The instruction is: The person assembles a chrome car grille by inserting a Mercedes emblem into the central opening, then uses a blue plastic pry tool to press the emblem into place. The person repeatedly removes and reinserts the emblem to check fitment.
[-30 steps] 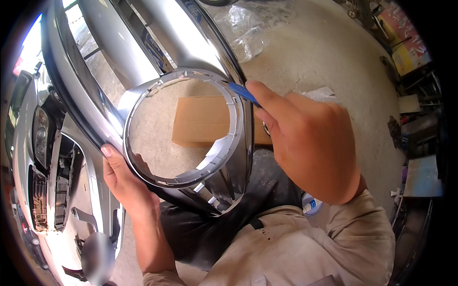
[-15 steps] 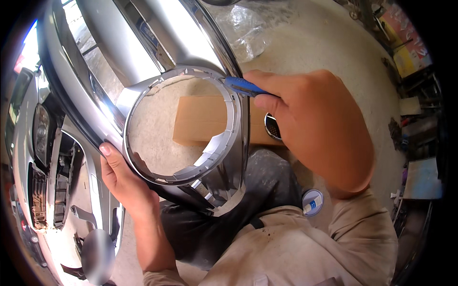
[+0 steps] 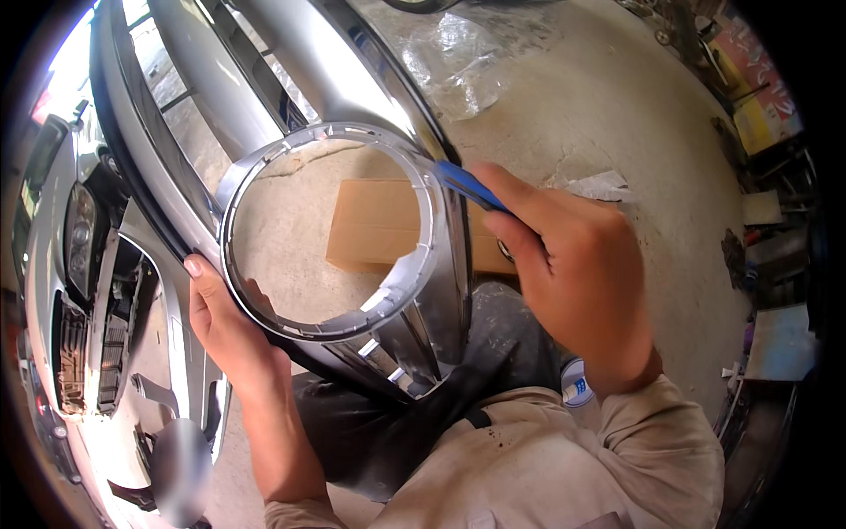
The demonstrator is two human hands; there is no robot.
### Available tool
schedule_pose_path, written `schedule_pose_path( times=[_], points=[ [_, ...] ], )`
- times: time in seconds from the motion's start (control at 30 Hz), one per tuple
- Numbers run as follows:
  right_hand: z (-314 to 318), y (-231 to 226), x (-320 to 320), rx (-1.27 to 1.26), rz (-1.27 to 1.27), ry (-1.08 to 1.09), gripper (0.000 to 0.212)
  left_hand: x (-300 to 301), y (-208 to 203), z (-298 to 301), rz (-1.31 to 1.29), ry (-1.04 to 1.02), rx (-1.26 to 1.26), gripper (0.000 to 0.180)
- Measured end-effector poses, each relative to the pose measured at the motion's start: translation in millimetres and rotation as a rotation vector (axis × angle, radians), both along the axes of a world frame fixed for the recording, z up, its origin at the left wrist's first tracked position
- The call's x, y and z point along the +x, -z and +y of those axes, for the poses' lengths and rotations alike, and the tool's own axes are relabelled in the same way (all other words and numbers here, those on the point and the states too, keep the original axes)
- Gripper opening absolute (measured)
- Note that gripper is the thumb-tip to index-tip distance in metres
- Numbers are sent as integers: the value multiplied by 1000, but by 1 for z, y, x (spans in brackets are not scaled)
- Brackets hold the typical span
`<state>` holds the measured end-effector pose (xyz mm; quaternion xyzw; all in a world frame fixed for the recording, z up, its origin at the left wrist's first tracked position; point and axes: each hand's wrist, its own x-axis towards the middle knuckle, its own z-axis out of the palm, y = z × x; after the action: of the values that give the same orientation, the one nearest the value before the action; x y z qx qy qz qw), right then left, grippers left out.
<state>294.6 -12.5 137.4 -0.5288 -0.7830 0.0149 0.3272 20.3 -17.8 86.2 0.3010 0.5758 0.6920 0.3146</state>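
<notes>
A silver car grille [image 3: 330, 66] with chrome trim leans up from my lap. At its near end is a round opening framed by a notched silver ring [image 3: 328, 132]. My left hand [image 3: 233, 331] grips the grille's left edge beside the ring, thumb on top and some fingertips showing through the opening. Closed around a blue utility knife [image 3: 471, 187], my right hand [image 3: 582, 264] is at the right side. The knife's front end meets the upper right of the ring, by the grille's outer edge; its blade is too small to make out.
Beneath the grille lies a cardboard box [image 3: 374, 220], with a dark round piece partly hidden by my right hand. Clear plastic wrap [image 3: 454, 62] is on the floor beyond. A car with its front end stripped [image 3: 79, 238] stands left; a round tin [image 3: 577, 385] sits by my leg.
My right hand and the knife have moved down along the ring's right side, with the knife tilting more steeply. The grille has shifted slightly; my left hand keeps its hold.
</notes>
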Motion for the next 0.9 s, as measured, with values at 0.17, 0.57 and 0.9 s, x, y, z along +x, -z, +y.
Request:
schedule_pose_path(
  times=[0.17, 0.57, 0.9],
  points=[
    [-24, -9, 28, -31, 222, 24, 36, 3, -2, 12, 17, -139, 22, 42],
    [5, 42, 19, 140, 188, -143, 46, -13, 1, 4, -85, -15, 20, 41],
    [17, 52, 11, 214, 170, -139, 46, -12, 0, 3, -95, 34, 30, 40]
  ],
)
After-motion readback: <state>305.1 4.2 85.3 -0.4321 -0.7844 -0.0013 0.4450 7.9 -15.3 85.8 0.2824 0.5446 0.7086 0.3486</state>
